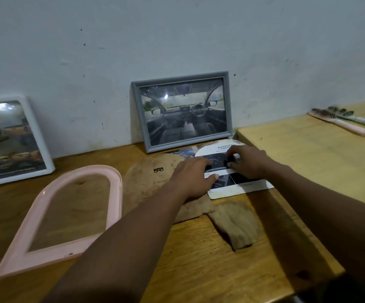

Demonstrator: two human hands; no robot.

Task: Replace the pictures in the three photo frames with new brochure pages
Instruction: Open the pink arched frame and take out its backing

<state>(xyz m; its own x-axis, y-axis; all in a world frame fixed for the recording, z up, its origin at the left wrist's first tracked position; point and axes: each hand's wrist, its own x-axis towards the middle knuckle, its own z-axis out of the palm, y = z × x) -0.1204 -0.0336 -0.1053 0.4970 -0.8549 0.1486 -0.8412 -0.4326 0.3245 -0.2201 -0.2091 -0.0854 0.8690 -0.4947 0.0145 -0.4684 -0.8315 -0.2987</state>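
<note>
A grey frame point(182, 110) with a car-interior picture leans against the wall. A white frame point(13, 138) with a picture leans at the far left. An empty pink arch-shaped frame point(68, 217) lies flat on the wooden table. Its brown arch-shaped backing board point(153, 178) with a stand flap point(234, 224) lies beside it. A brochure page point(242, 184) lies partly over the board. My left hand point(193, 178) presses flat on the page and board. My right hand point(248, 160) pinches a small dark object on the page; what it is cannot be told.
A lighter, higher wooden table point(312, 158) adjoins at the right, carrying several brush-like tools point(347, 123) at its far edge. The wall point(177, 40) stands directly behind the frames. The near table edge drops off at the lower right.
</note>
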